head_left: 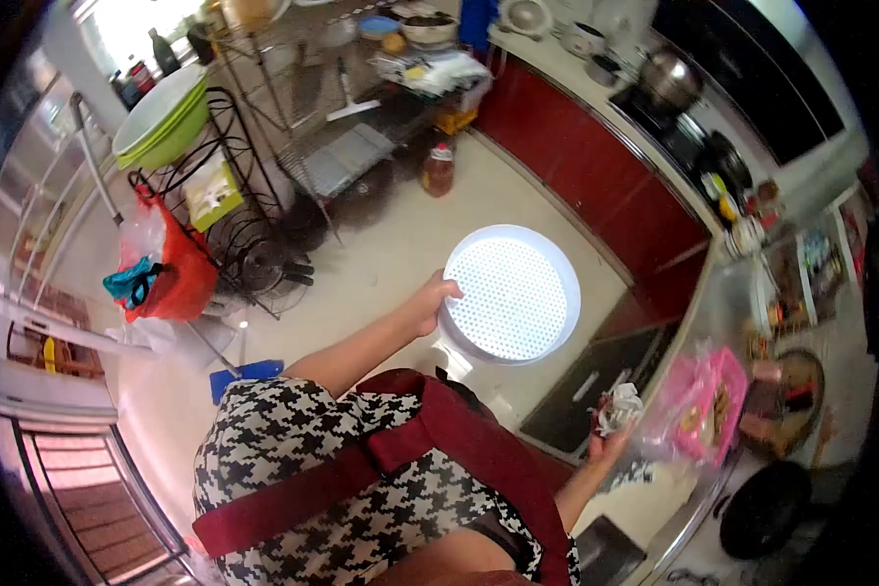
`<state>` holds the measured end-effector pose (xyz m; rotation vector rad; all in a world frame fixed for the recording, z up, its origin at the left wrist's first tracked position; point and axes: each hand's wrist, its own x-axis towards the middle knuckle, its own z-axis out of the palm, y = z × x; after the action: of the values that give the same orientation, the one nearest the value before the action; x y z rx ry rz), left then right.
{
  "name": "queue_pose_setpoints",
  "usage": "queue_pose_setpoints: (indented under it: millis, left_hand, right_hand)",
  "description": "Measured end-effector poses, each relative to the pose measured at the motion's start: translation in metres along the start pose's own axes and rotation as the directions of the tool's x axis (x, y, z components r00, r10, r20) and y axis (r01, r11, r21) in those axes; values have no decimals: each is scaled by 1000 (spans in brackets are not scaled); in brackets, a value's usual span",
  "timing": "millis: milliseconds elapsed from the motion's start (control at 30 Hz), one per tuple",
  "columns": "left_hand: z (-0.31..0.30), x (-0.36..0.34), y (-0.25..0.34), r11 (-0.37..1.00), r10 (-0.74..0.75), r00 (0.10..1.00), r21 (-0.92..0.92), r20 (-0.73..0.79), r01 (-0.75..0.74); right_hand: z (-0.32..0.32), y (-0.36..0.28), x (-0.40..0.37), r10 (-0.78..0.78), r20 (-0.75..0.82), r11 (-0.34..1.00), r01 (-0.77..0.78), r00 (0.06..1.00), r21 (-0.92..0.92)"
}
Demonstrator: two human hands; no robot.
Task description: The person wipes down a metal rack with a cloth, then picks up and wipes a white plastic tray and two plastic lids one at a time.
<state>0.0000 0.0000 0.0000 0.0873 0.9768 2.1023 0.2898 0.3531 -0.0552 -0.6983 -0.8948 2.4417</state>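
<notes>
My left hand (434, 301), arm stretched forward, grips the rim of a round white sieve (514, 293) with a flat perforated base. The sieve is held out over the pale floor, with the thumb over its near edge. Low on the right, my right hand (607, 445) is closed around a crumpled white wrapper (619, 408) with a dark reddish patch on its left side. Just right of that hand, a pink basket (731, 410) with a clear plastic bag over it stands on the counter.
Red cabinets (566, 146) run under the counter with a steel pot (670, 80) on the stove. A black wok (766, 510) lies lower right. Left stands a black rack (239, 146) with a green basin (164, 122) and a red bag (171, 264). An oil bottle (439, 171) is on the floor.
</notes>
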Motion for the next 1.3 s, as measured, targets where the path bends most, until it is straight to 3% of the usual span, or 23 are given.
queue_pose_setpoints:
  millis: [67, 100, 167, 200, 233, 300, 400, 500, 700, 833, 933, 1000, 1033, 1100, 1167, 1267, 1300]
  left_hand:
    - [5, -4, -22, 996, 59, 997, -63, -41, -62]
    - [-67, -13, 81, 993, 109, 992, 60, -66, -105]
    - [-75, -26, 81, 988, 151, 970, -15, -189, -156]
    - [-83, -35, 96, 984, 162, 942, -25, -292, -177]
    - [-97, -41, 105, 980, 186, 934, -14, -305, -200]
    - [-123, -46, 107, 958, 239, 897, -61, -371, -280]
    - [-143, -51, 115, 919, 287, 827, -103, -484, -380]
    - [-159, -49, 125, 880, 335, 762, -105, -554, -463]
    - [-165, -20, 153, 814, 304, 700, -205, -646, -543]
    - [-159, 16, 168, 751, 416, 644, -156, -642, -642]
    - [-153, 38, 173, 743, 385, 540, -96, -748, -663]
    - [-163, 39, 172, 748, 411, 458, 5, -788, -663]
    - [-162, 37, 167, 749, 386, 443, -5, -809, -662]
    - [-162, 44, 167, 812, 481, 245, 323, -842, -485]
    - [-147, 53, 187, 804, 512, 258, 352, -819, -479]
    - [-168, 50, 182, 788, 484, 159, 349, -861, -507]
    - [-165, 47, 187, 796, 461, 176, 317, -870, -516]
  right_hand:
    - [9, -29, 22, -65, -130, 992, 50, 989, -115]
    - [88, 82, 63, -29, -73, 1000, 29, 997, 3]
    - [115, 72, 76, 12, -133, 992, -28, 991, -121]
    - [123, 91, 95, 66, -93, 993, -74, 994, -90]
    - [133, 103, 111, 101, 15, 983, -97, 995, -155]
    - [162, 109, 135, 146, -38, 981, -149, 989, -121]
    - [188, 111, 184, 211, 131, 971, -193, 969, -139]
    - [227, 123, 229, 238, 128, 964, -218, 963, -151]
    - [293, 148, 329, 338, 217, 933, -296, 916, -204]
    - [344, 152, 392, 435, 312, 881, -328, 844, -341]
    - [381, 162, 438, 458, 267, 822, -290, 848, -490]
    - [410, 185, 463, 470, 392, 706, -70, 791, -705]
    - [430, 192, 464, 508, 373, 673, -88, 777, -734]
    - [470, 214, 471, 572, 355, 630, -119, 739, -768]
    - [505, 253, 497, 610, 409, 613, -77, 679, -786]
    - [566, 315, 501, 651, 537, 605, 60, 537, -794]
    - [585, 341, 501, 621, 592, 591, 190, 514, -784]
